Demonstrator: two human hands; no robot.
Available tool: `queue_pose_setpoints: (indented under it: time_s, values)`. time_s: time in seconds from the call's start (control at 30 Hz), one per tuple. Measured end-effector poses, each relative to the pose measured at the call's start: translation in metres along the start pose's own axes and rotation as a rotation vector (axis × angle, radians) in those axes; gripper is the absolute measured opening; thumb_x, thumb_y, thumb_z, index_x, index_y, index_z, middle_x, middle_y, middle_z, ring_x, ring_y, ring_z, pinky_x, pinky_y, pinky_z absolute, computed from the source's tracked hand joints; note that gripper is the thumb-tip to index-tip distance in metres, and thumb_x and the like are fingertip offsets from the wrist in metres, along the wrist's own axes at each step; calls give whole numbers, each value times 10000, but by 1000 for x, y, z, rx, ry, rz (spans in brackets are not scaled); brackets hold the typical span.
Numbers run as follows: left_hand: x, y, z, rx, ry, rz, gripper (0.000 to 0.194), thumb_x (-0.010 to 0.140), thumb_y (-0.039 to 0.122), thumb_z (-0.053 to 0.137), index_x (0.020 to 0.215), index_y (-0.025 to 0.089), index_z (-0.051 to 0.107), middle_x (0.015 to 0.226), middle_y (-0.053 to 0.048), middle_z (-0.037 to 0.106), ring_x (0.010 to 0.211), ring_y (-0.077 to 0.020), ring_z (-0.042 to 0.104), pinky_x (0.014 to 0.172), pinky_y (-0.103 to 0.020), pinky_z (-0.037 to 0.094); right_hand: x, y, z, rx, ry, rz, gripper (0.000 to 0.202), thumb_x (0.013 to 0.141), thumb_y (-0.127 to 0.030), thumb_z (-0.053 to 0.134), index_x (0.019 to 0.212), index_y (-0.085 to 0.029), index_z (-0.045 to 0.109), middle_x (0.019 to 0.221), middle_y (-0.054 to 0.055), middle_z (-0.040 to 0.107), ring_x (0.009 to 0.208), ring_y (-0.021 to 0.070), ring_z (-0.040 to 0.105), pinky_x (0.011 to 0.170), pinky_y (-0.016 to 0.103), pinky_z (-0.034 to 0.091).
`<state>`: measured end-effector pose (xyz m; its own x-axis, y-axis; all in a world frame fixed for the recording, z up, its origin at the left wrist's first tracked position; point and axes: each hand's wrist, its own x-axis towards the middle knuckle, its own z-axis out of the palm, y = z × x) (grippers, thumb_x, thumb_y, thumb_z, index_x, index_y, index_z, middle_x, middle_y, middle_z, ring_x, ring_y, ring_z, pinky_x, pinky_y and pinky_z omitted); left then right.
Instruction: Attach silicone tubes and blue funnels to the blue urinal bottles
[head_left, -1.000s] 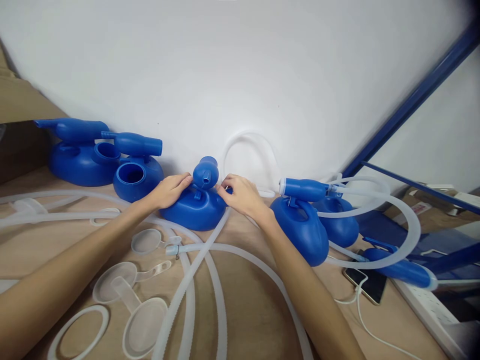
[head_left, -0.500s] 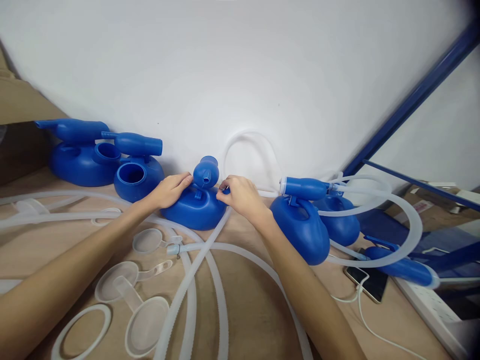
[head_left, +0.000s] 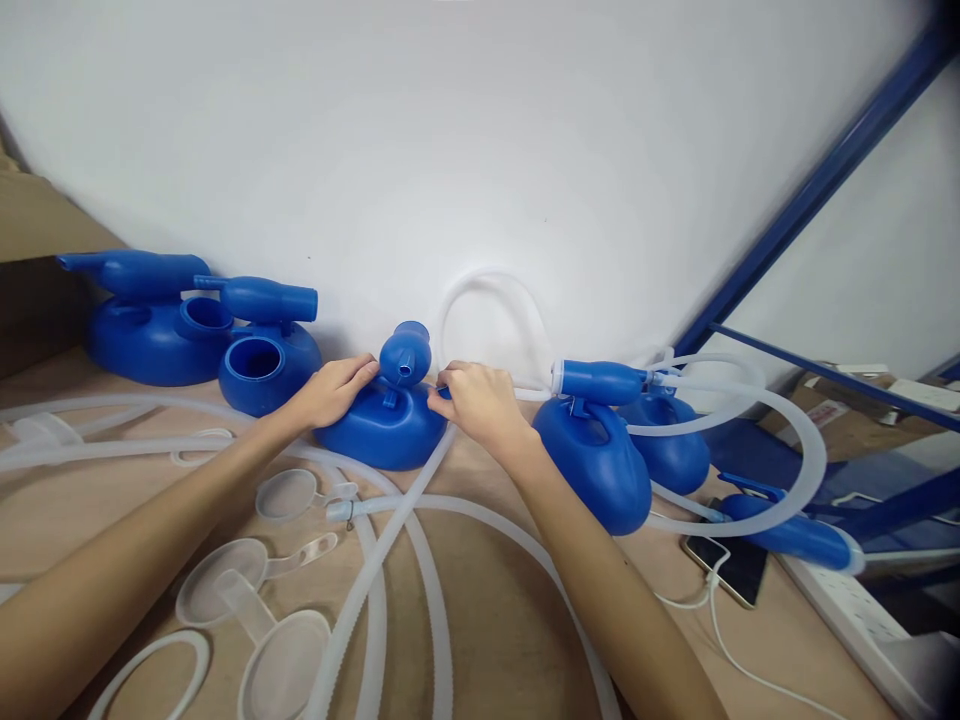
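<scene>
In the middle of the table a blue plastic urinal bottle (head_left: 382,430) stands against the wall side, with a small blue funnel-shaped piece (head_left: 405,352) mounted on its top, narrow spout towards me. My left hand (head_left: 339,388) holds the bottle's left end, its fingers close together. At the opposite end my right hand (head_left: 476,400) has thumb and fingers pinched on a blue part beside the bottle's body; the fingers mostly hide that part. A translucent hose (head_left: 420,490) passes just below the bottle's right end.
Two similar blue bottles (head_left: 154,340) stand at left by a cardboard box (head_left: 52,215). More bottles (head_left: 592,465) with hoses are at right, near a phone (head_left: 731,570) and power strip (head_left: 847,610). Clear round caps (head_left: 285,665) and a white ring (head_left: 199,660) lie in front.
The whole view has shifted slightly, so things appear a little lower and further left. Both hands keep their places at the bottle; my right fingers have moved slightly, covering more of the blue part.
</scene>
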<state>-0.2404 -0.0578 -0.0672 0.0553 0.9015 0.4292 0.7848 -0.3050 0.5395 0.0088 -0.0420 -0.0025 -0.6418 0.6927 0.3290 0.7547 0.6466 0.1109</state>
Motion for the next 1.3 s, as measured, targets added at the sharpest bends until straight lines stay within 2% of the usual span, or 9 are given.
queue_pose_setpoints:
  time_s: [0.23,0.43,0.63,0.73,0.87,1.07,1.3]
  values:
    - [0,2,0,-10,-13,-10,586,986,676,249,871,223,602,875,-57,722,957,-298,654,928,-388,480,-1,-3,-3,-72,-2,-4,309,996,-355,517,971,-180,770,1008,96,766,905,250,713,664,320,448]
    - [0,3,0,-11,-25,-14,568,979,665,253,841,222,581,853,-50,705,960,-295,653,950,-393,467,-1,1,-7,-109,-26,-127,322,1024,-318,466,1041,-193,762,1059,111,745,1002,259,673,717,327,461]
    - [1,3,1,-14,-22,-23,576,978,674,251,857,222,587,881,-53,714,915,-285,646,913,-380,472,-2,5,-5,-58,-29,-89,329,1029,-370,482,1036,-206,767,1120,94,716,1027,250,648,674,316,445]
    - [1,2,2,-14,-15,-31,588,977,687,254,870,221,597,900,-62,722,887,-285,644,885,-383,475,-1,6,-2,10,-28,-82,313,1029,-351,483,1138,-231,751,1133,72,716,1028,232,655,659,307,421]
    - [0,2,3,-19,-6,-29,605,983,697,235,872,227,600,891,-65,720,942,-299,646,938,-392,471,-1,8,0,99,-12,-85,297,1010,-294,512,1251,-261,683,1119,42,722,969,206,669,642,296,384]
    - [0,3,3,-23,-5,-33,620,982,699,230,887,225,618,911,-75,733,1004,-317,651,982,-415,468,0,10,0,141,-41,-69,238,1005,-312,525,1111,-248,729,1102,57,700,951,200,653,652,274,383]
    - [-1,3,2,-16,-7,-36,612,984,689,228,883,226,615,916,-74,730,1016,-324,654,984,-416,464,3,7,5,158,-4,-12,186,947,-308,577,1014,-208,718,1054,64,715,899,200,646,661,288,377]
